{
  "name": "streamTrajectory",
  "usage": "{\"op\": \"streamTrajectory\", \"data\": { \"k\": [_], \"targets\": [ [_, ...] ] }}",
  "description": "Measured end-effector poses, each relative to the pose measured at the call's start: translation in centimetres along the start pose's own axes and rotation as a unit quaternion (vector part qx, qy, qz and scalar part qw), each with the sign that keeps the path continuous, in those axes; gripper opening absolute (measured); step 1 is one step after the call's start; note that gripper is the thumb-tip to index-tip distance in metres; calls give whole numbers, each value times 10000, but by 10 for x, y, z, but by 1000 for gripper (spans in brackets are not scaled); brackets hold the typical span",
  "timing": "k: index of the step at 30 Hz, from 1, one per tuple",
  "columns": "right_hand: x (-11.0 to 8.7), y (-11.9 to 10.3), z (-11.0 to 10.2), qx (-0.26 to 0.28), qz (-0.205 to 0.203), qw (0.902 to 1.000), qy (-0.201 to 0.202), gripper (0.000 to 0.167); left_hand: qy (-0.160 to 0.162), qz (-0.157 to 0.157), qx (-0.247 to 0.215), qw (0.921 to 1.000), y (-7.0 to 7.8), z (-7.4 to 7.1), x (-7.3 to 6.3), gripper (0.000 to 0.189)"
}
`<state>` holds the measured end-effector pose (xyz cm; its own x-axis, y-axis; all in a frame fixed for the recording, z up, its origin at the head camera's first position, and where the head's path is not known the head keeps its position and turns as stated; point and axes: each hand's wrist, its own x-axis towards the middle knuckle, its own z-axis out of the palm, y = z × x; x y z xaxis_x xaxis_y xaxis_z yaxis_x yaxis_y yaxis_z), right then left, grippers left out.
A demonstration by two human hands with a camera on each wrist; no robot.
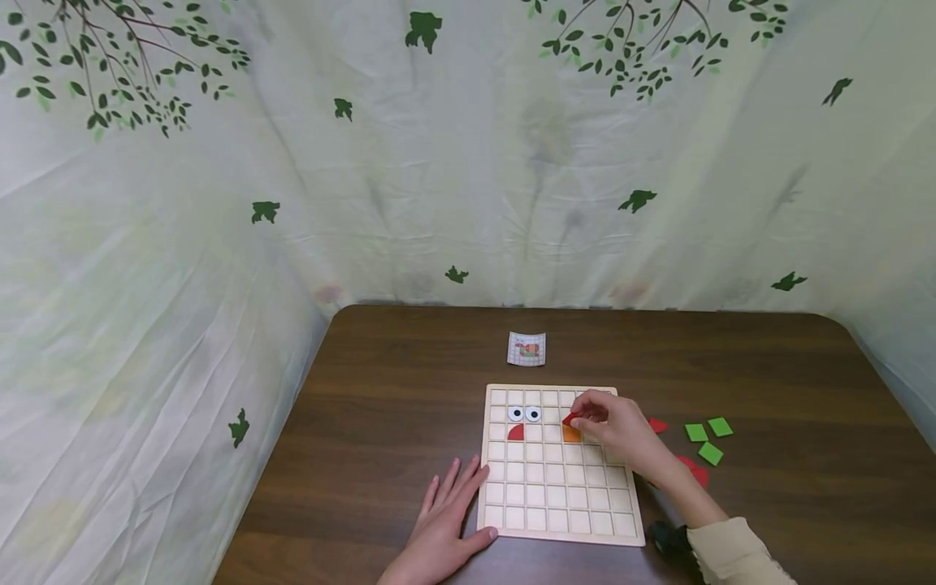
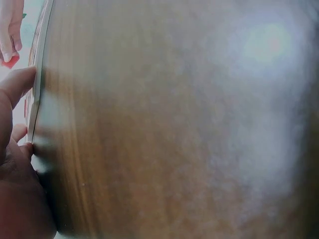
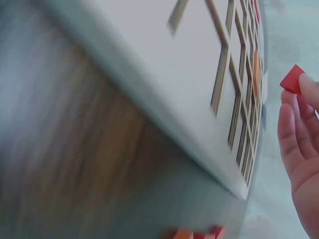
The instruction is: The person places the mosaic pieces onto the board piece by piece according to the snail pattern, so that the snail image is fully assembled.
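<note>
A pale wooden grid board (image 1: 544,497) lies on the brown table. Two eye tiles (image 1: 515,413) sit side by side in its upper left, with a rounded red piece (image 1: 516,432) below them. Over the board's upper right, my right hand (image 1: 621,431) pinches a small red tile (image 3: 291,79) between thumb and fingers. Just under that tile is an orange piece (image 1: 572,435) set in the grid. My left hand (image 1: 448,520) has its fingers spread, with fingertips and thumb at the board's left and lower left edge.
Right of the board lie several green square tiles (image 1: 696,432) and red pieces (image 1: 658,425), some partly hidden by the right forearm. A small picture card (image 1: 526,349) lies beyond the board. A leaf-printed curtain (image 1: 468,162) hangs behind the table (image 1: 395,390).
</note>
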<state>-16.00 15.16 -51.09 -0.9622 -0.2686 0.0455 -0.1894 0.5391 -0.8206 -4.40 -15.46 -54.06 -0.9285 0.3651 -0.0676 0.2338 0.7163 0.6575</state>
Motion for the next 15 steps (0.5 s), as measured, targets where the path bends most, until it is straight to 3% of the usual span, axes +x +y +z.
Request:
{"op": "streamTrajectory", "data": {
  "k": [10,15],
  "targets": [
    [12,-10,21,39,-351,9991,-221,17,-147,-124,5,9998,1,0,1,77],
    [18,-12,32,29,-223,9987,-450,14,-269,-226,24,9994,2,-2,2,77]
  ]
}}
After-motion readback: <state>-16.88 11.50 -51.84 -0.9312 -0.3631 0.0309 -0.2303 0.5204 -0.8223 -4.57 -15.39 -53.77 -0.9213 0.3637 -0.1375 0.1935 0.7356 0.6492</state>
